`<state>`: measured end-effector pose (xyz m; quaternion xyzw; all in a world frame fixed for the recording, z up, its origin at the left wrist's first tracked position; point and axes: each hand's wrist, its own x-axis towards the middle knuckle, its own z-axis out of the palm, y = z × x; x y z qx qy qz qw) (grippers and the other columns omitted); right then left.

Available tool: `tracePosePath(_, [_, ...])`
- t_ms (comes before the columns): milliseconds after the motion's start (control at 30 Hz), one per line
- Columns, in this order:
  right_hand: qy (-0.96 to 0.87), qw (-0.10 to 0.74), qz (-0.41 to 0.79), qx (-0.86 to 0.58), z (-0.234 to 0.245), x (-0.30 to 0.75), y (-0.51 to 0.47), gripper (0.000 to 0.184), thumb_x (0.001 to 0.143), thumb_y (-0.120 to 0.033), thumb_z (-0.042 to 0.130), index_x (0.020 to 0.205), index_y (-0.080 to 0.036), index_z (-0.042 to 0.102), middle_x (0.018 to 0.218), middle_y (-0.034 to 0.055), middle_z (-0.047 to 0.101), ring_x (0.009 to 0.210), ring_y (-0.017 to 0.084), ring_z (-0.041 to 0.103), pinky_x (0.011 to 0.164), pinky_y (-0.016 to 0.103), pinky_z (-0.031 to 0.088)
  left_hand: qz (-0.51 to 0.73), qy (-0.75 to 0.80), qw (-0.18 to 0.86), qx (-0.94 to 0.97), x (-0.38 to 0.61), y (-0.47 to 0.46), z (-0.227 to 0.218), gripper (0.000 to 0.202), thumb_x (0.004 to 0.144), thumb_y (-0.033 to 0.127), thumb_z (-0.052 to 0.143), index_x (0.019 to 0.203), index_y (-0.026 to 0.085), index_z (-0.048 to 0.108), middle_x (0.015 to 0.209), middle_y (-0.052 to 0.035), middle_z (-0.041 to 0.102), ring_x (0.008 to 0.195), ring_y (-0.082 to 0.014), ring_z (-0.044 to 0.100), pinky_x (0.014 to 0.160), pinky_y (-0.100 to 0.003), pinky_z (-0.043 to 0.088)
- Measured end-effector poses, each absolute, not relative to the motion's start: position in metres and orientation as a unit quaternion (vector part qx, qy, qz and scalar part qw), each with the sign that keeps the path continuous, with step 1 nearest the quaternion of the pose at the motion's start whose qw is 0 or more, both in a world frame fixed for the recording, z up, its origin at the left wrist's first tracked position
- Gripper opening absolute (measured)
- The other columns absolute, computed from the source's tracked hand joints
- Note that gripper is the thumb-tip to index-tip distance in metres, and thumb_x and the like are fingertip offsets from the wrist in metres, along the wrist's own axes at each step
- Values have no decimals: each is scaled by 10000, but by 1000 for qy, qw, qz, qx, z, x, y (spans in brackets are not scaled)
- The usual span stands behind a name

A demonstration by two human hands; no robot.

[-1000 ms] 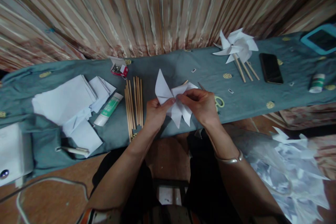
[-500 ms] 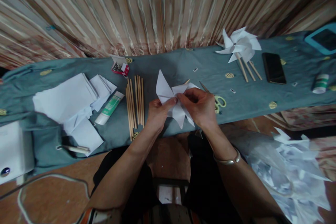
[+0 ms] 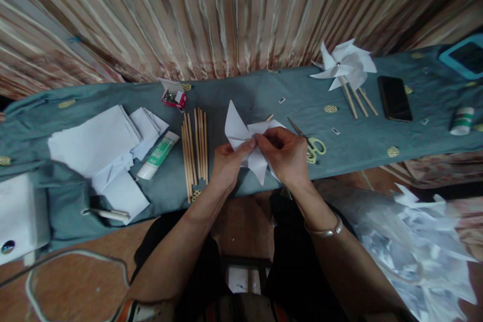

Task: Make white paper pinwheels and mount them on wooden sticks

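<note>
Both of my hands pinch a white paper pinwheel (image 3: 237,130) at its centre, just above the near edge of a bench covered in grey-blue cloth (image 3: 241,100). My left hand (image 3: 226,163) grips it from the left, my right hand (image 3: 285,156) from the right, fingers curled over the folded points. A wooden stick tip (image 3: 268,117) pokes out behind the paper. Several wooden sticks (image 3: 194,148) lie just left of my left hand. Yellow-handled scissors (image 3: 311,145) lie right of my right hand.
A stack of white paper sheets (image 3: 98,143), a green-and-white glue tube (image 3: 157,155) and a small red box of pins (image 3: 172,98) lie to the left. Finished pinwheels (image 3: 345,65), a black phone (image 3: 394,98) and a glue stick (image 3: 461,121) lie to the right. A bag of paper scraps (image 3: 422,246) sits lower right.
My hands have barely shifted; the fingers keep working the folded points at the pinwheel's centre, and the lower flaps have tucked in slightly under my right hand.
</note>
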<state>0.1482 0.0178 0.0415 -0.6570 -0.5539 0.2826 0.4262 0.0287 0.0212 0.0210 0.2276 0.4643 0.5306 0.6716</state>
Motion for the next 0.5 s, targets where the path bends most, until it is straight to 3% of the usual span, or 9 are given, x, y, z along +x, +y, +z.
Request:
tracePosePath(267, [-562, 419, 278, -657, 43, 147, 17, 190, 805, -348, 656, 723, -181, 691, 621, -12, 643, 539, 106, 519, 532, 251, 374, 534, 476, 657, 238, 28, 22, 20, 242, 500, 254, 850, 681, 147, 730, 666, -18, 725, 599, -130, 630, 624, -255, 480])
tracePosePath(500, [-579, 446, 257, -633, 50, 158, 11, 185, 839, -351, 649, 844, -187, 736, 727, 22, 695, 600, 137, 570, 592, 287, 459, 541, 471, 659, 225, 22, 26, 19, 260, 514, 251, 844, 716, 143, 723, 689, -23, 730, 619, -157, 656, 651, -285, 496])
